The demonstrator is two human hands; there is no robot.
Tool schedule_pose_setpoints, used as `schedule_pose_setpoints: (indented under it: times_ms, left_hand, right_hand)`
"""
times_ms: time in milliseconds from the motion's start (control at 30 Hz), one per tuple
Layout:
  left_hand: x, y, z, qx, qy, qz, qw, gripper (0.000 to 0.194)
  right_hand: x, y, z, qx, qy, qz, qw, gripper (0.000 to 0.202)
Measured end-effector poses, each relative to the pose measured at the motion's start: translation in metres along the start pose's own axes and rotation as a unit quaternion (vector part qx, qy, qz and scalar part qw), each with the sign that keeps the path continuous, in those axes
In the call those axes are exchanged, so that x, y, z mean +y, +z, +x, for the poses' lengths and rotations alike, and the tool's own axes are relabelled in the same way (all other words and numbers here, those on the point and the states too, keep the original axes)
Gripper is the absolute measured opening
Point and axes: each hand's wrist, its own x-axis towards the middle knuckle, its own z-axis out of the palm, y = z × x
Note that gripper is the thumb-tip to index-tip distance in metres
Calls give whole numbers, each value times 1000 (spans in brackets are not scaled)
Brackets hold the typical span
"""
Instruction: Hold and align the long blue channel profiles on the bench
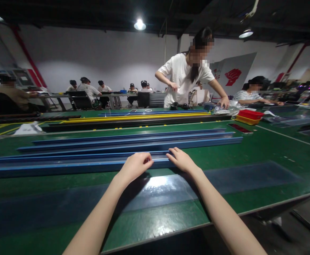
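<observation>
A long blue channel strip (64,165) lies across the green table (160,225). My left hand (137,165) rests at this strip, its fingers curled together over the channel; what they pinch, if anything, is hidden. Near the strip's right end is my right hand (181,159), its fingers spread and touching the blue edge. Between my forearms and beyond them on both sides, a flat transparent sheet (157,191) lies on the table. More blue strips (197,144) lie parallel just behind.
Farther back are yellow and black strips (112,119), a red tray (250,114), a dark red phone (240,128) and a white crumpled paper (28,128). Across the table a person in white (184,76) leans over plastic bags. Several seated people are behind.
</observation>
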Motion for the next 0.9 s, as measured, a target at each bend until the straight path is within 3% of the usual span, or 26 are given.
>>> schedule_pose_setpoints:
  times_ms: [133, 200, 433, 633, 900]
  left_hand:
    - [-2, 3, -6, -202, 3, -30, 979, 14]
    - [-5, 6, -7, -239, 0, -7, 971, 23]
    - [-11, 13, -3, -253, -39, 24, 966, 39]
    - [-16, 20, 3, -257, -37, 4, 966, 22]
    - [-22, 23, 6, -234, -32, -51, 970, 14]
  right_hand:
    - [0, 0, 0, -1, -2, 5, 1000, 45]
    - [0, 0, 0, -5, -1, 9, 1000, 45]
    - [0, -1, 1, -13, 6, 23, 1000, 44]
    - [0, -1, 0, -15, 6, 24, 1000, 44]
    - [2, 2, 0, -7, 0, 21, 1000, 43]
